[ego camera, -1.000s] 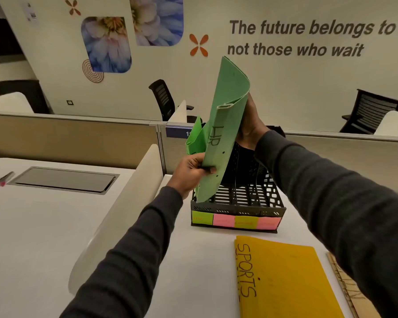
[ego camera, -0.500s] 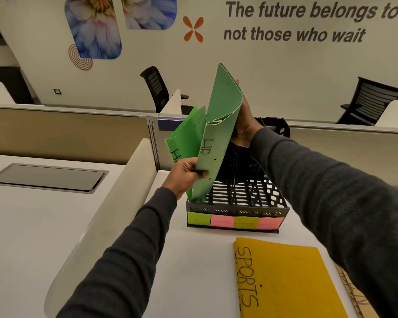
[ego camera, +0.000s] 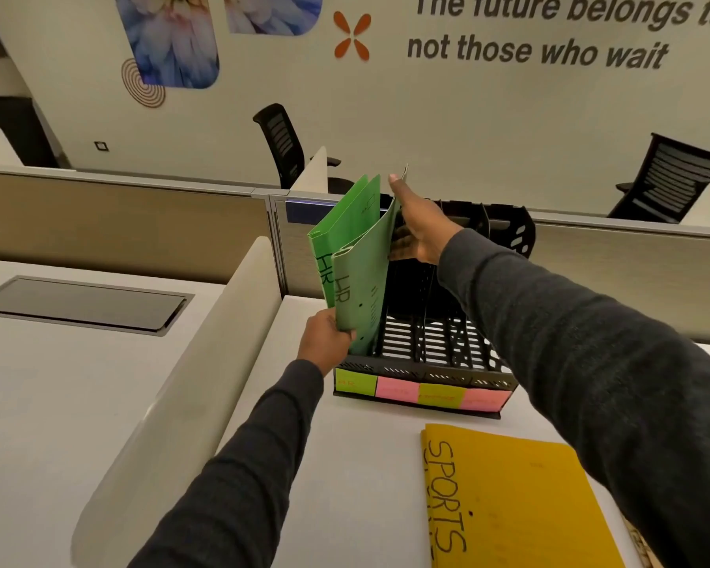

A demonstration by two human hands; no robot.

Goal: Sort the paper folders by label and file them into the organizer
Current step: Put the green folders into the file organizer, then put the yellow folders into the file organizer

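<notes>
At the far left a grey recessed panel lies flush in the neighbouring white surface, with a curved cream divider between it and the table. The left hand is closed around the lower front edge of a green folder marked "HR"; its fingertips are hidden behind the card. That folder stands tilted in the leftmost compartment of the black organizer, and its bottom edge is hidden by the organizer's front wall. Just behind it, in the same compartment as far as can be told, stands a second green folder, also lettered "HR", though its lower part is covered by the first. The right hand reaches over the organizer and pinches the upper rear edge of the front folder, thumb up along the card, the other fingers partly hidden behind it. Along the organizer's front runs a row of sticky labels, green and pink by turns; their writing is too faint to read. Nearer, at the right, a yellow folder marked "SPORTS" lies flat on the table, its lower edge cut off. Beside it a brown folder shows only a sliver, its lettering unreadable.
</notes>
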